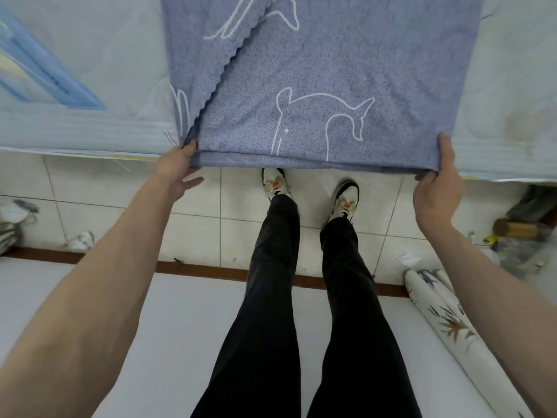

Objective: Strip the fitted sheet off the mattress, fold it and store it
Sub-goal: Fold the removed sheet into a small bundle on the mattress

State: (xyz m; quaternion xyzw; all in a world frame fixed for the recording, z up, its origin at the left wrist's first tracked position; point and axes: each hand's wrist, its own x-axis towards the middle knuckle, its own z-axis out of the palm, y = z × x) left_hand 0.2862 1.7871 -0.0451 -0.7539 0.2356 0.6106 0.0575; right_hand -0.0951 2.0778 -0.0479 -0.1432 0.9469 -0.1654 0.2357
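A: Gripping what?
B: Left hand point(177, 168) & right hand point(437, 182) pinch near corners of folded sheet point(316, 86), hem overhanging mattress point(90, 70) edge.
A: Room below hands?
B: Tile floor point(211, 224). No legible text.

— Where is room lying open?
— Bare mattress point(90, 70) is flanking the sheet point(331, 70) on both sides.
— And what is crowding things?
— A blue frame point(45, 73) far left; clutter point(518, 233) is sitting on the floor point(235, 206) at right.
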